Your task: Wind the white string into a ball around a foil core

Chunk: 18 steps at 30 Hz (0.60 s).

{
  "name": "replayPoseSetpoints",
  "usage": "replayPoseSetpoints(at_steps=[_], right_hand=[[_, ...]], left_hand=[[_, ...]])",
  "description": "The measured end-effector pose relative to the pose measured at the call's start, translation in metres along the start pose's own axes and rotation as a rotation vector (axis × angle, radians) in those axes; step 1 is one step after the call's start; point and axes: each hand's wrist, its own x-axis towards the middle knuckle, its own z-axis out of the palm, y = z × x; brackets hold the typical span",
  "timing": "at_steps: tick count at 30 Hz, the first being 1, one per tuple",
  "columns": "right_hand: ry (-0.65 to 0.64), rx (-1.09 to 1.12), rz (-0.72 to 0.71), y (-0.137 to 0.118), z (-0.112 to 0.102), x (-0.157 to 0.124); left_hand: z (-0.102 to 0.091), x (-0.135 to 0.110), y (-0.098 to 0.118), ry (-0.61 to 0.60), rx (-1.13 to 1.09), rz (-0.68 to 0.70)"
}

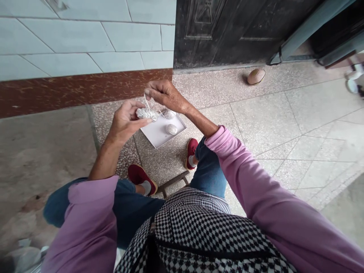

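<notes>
Head view, left hand: holding white bundle
Right hand: pinching yarn
Balls: in tray below both hands

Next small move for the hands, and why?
Probably lower the right hand to lay the strand against the white yarn bundle: it pinches the strand raised above the bundle, while the left hand holds the bundle between thumb and fingers.

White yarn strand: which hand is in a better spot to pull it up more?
Probably the right hand: it pinches the white yarn strand above the white yarn bundle. The left hand seems busy, with its fingers and thumb around that bundle.
</notes>
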Motion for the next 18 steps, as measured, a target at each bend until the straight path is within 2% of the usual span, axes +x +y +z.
replayPoseSetpoints(at_steps=[3,6,10,14,18], right_hand=[[0.008,-0.057,0.035,0.011,0.003,0.005],[-0.062,-0.096,0.074,0.015,0.016,0.005],[-0.228,-0.158,0.08,0.004,0.033,-0.003],[-0.325,-0.205,0.09,-0.01,0.041,-0.014],[-0.373,-0.151,0.039,-0.015,0.04,-0.017]], left_hand=[[0.009,-0.005,0.015,-0.046,-0.149,-0.002],[0.006,-0.003,0.022,0.042,-0.267,0.018],[-0.004,0.004,0.023,0.16,-0.318,0.027],[-0.007,0.007,0.02,0.313,-0.23,0.045],[-0.005,0.007,0.014,0.397,0.026,0.032]])
